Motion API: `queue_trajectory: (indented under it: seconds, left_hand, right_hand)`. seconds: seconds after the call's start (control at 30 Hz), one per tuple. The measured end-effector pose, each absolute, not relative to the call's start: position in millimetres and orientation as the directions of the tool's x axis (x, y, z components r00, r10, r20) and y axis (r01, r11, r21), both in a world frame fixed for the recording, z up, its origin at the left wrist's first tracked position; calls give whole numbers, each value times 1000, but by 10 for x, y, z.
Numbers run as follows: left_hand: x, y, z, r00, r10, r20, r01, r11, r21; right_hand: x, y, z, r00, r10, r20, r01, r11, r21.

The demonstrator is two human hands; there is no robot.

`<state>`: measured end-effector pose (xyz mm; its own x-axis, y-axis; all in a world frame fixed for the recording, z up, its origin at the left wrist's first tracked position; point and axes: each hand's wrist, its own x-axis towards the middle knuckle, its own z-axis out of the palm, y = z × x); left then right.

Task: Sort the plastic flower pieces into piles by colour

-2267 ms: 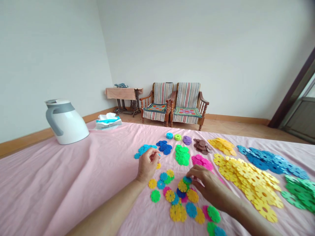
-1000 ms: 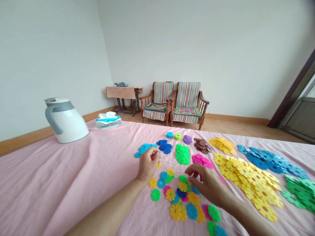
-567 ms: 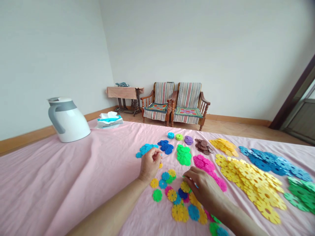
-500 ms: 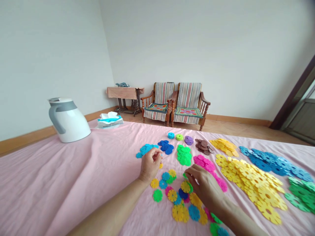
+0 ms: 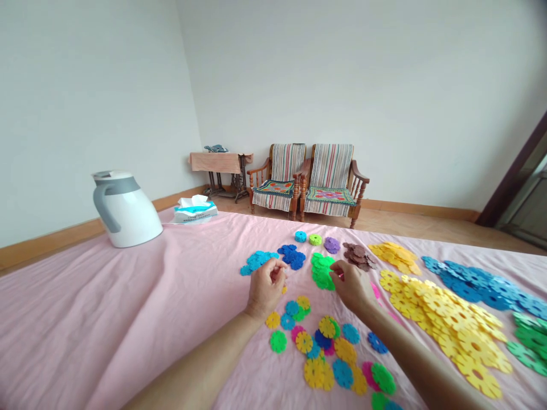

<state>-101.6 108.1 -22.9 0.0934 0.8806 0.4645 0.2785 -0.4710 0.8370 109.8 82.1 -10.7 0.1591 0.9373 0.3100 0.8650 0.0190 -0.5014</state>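
My left hand [image 5: 268, 287] hovers just in front of the light-blue pile of interlocking plastic discs [image 5: 258, 262], its fingers curled closed; what they hold, if anything, is hidden. My right hand [image 5: 352, 285] is pinched at the right edge of the bright green pile [image 5: 321, 272], on a green disc mostly covered by the fingers. Behind my left hand lies a dark-blue pile [image 5: 292, 257]. Pink discs [image 5: 375, 290] are partly covered by my right hand. Nearer me, loose mixed discs [image 5: 344, 350] in yellow, blue, green and pink spread over the pink cloth [image 5: 205, 296].
Larger yellow [image 5: 448, 319], blue [image 5: 478, 282] and green [image 5: 532, 341] disc piles lie to the right. Brown [image 5: 359, 257], purple [image 5: 332, 245] and orange-yellow [image 5: 395, 257] piles sit farther back. A white jug [image 5: 132, 219] and tissue box [image 5: 195, 212] stand at left.
My right hand has moved forward from the loose discs to the bright green pile, carrying a green disc. My left hand stays curled in nearly the same place. The view has shifted slightly.
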Motion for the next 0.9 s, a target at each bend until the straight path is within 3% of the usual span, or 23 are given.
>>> queue_trajectory:
  seconds: [0.23,0.43,0.57,0.77,0.9]
  left_hand:
    - [-1007,1038,-203,186,834,520,362,-550,752]
    - [-1014,958,-127,560,669,488,375,-731,570]
    - [-1032,934,-90,652,621,436,369,-762,533]
    - [-1039,940,-54,613,659,437,324,-713,622]
    - [-1084,1039,-58,319,796,515,381,-605,699]
  right_hand:
    - [1024,297,-48,51,955,293,846,114,-520]
    - [894,-16,-45,-164,933,320,787,319,-528]
    - [863,-46,2,-263,928,266,770,367,-521]
    - [955,-72,97,-247,952,183,744,307,-594]
    - [1065,-58,173,-189,972,138,742,233,-628]
